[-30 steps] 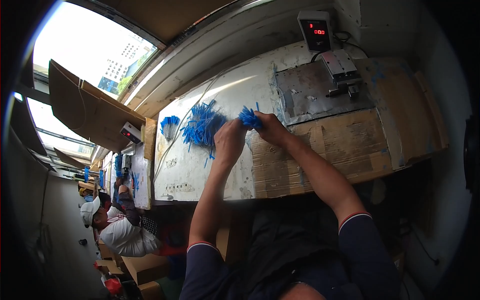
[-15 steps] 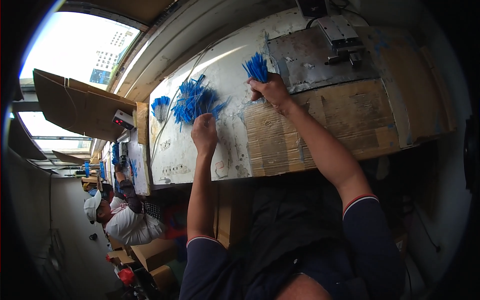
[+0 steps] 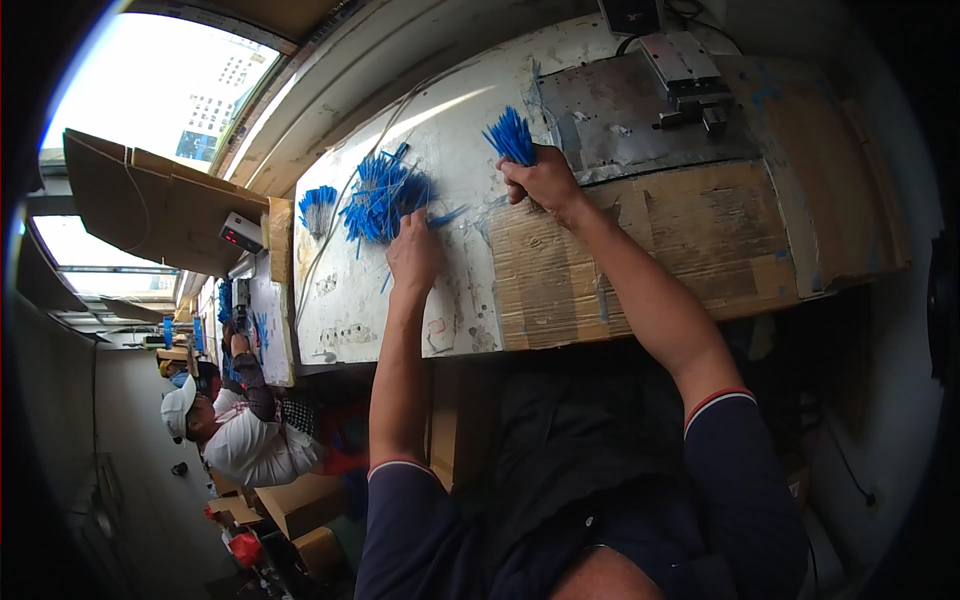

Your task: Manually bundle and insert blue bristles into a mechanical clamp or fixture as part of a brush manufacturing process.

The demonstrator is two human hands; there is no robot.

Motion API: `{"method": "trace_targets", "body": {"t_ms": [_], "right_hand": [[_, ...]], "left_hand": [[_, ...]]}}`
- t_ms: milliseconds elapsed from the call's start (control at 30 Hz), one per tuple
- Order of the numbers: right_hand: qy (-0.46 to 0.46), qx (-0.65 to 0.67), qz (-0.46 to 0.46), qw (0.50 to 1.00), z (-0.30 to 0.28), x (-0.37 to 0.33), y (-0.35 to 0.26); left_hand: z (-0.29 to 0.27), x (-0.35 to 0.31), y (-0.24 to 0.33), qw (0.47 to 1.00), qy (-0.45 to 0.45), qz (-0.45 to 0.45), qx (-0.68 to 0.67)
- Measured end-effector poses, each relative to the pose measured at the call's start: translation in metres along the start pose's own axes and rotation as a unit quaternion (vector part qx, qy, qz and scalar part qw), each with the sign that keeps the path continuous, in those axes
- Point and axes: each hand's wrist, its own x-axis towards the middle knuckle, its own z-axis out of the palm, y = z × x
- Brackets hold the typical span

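Note:
My right hand [image 3: 543, 182] is closed round an upright bundle of thin blue sticks [image 3: 510, 136], whose blue ends fan out above the fist. To its left, my left hand [image 3: 412, 252] has its fingertips pinched together at the near edge of a loose, tangled pile of similar blue sticks [image 3: 378, 200]. What lies between those fingertips is too small to make out. One blue stick [image 3: 386, 281] shows beside the left hand. Farther left stands a smaller cluster of blue-ended sticks [image 3: 318, 209], with paler shafts.
The white worktable [image 3: 345, 285] carries a cardboard sheet [image 3: 645, 250] on its right part. Behind that are a metal plate [image 3: 610, 110] and a metal device [image 3: 685, 75]. A cable [image 3: 325, 245] crosses the table. At the left, a co-worker in a white cap [image 3: 180, 410] sits at another bench.
My left hand has moved forward into the near edge of the pile, its fingers now among the sticks. My right hand holds its bundle in nearly the same place.

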Motion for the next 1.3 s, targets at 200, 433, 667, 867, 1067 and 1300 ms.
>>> {"method": "trace_targets", "body": {"t_ms": [200, 433, 667, 867, 1067, 1300], "right_hand": [[0.006, 0.012, 0.002, 1.0, 0.002, -0.002, -0.002], [0.005, 0.011, 0.004, 1.0, 0.003, -0.003, -0.002], [0.011, -0.003, 0.004, 1.0, 0.001, -0.005, -0.002], [0.008, -0.011, 0.006, 1.0, 0.002, -0.005, -0.002], [0.003, 0.019, 0.008, 1.0, 0.006, -0.008, -0.008], [-0.025, 0.027, -0.023, 0.999, 0.015, -0.015, -0.014]], "left_hand": [[0.01, -0.005, -0.012, 0.999, -0.012, 0.044, 0.023], [0.004, -0.02, -0.011, 0.984, 0.122, -0.015, -0.129], [-0.033, -0.024, -0.003, 0.903, 0.259, -0.025, -0.341], [-0.057, -0.019, -0.02, 0.771, 0.238, -0.121, -0.578], [-0.062, -0.018, -0.017, 0.755, 0.225, -0.091, -0.609], [-0.035, -0.001, 0.028, 0.698, 0.114, -0.093, -0.7]]}}
